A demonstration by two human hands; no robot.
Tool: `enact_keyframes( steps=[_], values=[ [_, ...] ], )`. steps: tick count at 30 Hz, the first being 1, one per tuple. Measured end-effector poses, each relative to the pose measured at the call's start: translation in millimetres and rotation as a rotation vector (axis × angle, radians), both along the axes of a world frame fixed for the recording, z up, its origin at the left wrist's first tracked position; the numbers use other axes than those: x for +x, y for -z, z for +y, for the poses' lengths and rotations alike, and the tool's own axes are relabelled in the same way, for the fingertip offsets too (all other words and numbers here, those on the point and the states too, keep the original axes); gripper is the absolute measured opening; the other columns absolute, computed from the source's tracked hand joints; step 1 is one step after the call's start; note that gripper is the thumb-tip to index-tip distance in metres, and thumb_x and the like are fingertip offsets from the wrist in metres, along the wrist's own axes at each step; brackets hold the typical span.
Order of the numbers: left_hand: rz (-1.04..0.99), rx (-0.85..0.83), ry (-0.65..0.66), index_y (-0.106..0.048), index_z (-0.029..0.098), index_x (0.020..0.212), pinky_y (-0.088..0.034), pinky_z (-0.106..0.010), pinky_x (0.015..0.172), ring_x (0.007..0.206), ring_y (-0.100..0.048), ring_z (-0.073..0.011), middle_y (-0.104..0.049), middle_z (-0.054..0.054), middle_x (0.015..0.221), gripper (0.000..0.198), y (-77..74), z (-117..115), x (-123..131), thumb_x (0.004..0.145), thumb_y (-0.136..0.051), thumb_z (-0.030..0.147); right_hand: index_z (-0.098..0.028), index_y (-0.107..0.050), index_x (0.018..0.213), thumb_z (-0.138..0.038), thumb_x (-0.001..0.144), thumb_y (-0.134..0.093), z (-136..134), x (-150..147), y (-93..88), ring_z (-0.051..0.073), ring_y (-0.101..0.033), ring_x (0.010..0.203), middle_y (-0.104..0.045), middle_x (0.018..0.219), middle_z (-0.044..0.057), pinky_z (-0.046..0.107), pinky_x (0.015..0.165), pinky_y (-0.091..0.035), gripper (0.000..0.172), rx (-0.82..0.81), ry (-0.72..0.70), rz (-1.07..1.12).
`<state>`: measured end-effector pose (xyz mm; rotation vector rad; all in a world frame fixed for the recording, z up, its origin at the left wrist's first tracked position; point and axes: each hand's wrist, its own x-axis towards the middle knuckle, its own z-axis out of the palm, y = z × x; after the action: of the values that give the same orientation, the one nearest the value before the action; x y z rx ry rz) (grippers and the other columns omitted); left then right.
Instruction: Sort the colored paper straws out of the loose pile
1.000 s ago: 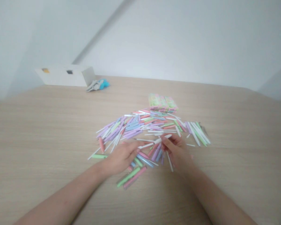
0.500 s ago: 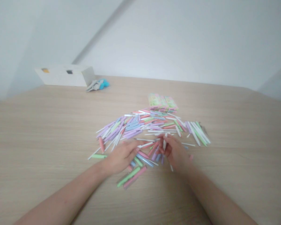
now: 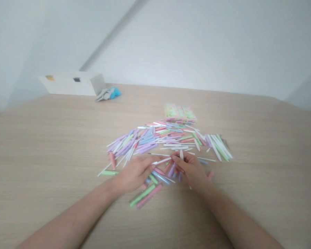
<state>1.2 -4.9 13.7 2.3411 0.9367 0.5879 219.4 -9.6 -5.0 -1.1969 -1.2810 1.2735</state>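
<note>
Right hand (image 3: 194, 170) has shifted, seemingly touching the left hand (image 3: 136, 174)'s white stick (image 3: 163, 160).

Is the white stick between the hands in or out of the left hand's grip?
In: the left hand pinches one end; the white stick slants toward the right hand.

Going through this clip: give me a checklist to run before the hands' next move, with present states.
1. Left hand holds the white stick: ok.
2. Right hand holds a short white piece: ok.
3. Stick's far end touching the right fingers: cannot tell.
4. Loose pieces lying separately: not ok, many overlap.
5. Stacked packs apart from both hands: ok.
</note>
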Motion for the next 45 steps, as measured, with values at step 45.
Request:
enact_keyframes(
  steps=[45],
  values=[
    [-0.090, -0.066, -0.380, -0.049, 0.020, 0.124, -0.044, -0.032, 0.082, 0.087, -0.063, -0.0207, -0.069, -0.004, 0.090, 0.037, 12.2, 10.2, -8.7, 0.094, -0.033, 0.035, -0.015, -0.061, 0.073, -0.042, 0.069, -0.069, 19.9, 13.8, 3.6, 0.004, -0.027, 0.035, -0.033, 0.038, -0.011, 0.019, 0.037, -0.029, 0.028, -0.149, 0.251, 0.249]
  ],
)
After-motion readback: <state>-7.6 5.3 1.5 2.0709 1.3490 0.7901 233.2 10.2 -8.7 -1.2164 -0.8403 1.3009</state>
